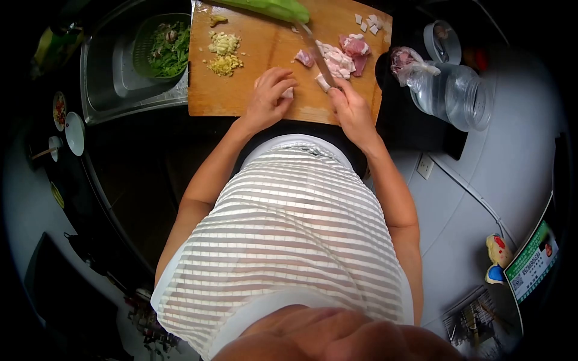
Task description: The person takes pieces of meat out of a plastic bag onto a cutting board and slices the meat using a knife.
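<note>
Right hand [354,111] closed round the handle of a knife [317,51], blade angled up and left across the board [211,96], cut meat [338,61] heaped just right of it and a pink bit [304,58] to its left. Left hand [270,96] near the board's front edge, fingers curled over a pale piece [288,93], mostly hidden. Chopped garlic [224,65] at board's left, green gourd [271,7] along far edge, greens [170,51] in the sink [120,99].
</note>
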Motion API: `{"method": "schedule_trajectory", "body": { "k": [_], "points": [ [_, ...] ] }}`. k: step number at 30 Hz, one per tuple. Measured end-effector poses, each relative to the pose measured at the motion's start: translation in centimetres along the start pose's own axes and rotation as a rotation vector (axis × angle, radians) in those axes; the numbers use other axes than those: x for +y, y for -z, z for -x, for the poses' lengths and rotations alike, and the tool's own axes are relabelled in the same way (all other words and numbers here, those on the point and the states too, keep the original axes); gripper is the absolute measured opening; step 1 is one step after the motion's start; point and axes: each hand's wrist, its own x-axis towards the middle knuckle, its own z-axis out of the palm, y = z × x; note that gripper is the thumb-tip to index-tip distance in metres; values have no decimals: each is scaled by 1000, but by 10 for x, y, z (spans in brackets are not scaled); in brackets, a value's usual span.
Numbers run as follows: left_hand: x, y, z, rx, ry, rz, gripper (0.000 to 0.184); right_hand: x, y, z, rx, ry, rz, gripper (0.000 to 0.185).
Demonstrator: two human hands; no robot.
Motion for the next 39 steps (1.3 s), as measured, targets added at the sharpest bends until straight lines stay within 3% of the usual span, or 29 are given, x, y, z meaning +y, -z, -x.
{"method": "schedule_trajectory", "body": {
  "k": [4,7,11,13,19,26,31,32,37,39],
  "points": [
    [5,-9,-31,107,152,183,27,5,9,19,101,-140,-289,29],
    [-13,-21,-58,-67,-68,-174,19,14,16,32,149,-300,-417,26],
    [-25,-29,-76,-54,-49,-137,15,25,17,50,229,-324,-479,28],
    [-25,-25,-93,152,-119,-105,12,30,17,54,266,-326,-520,28],
    [-37,-39,-142,109,-234,-104,9,34,16,58,283,-360,-592,30],
    [-38,-45,-129,-52,-133,-97,10,41,18,59,276,-354,-583,30],
    [-15,-17,-108,57,-151,2,22,40,25,64,234,-369,-511,32],
    [-13,-7,-98,57,-191,-6,25,39,26,66,175,-390,-418,34],
    [-3,17,-8,-63,12,-39,31,31,32,72,-46,-409,-146,39],
    [-6,9,16,-48,60,-36,30,31,28,72,-115,-300,-42,39]
  ]
}}
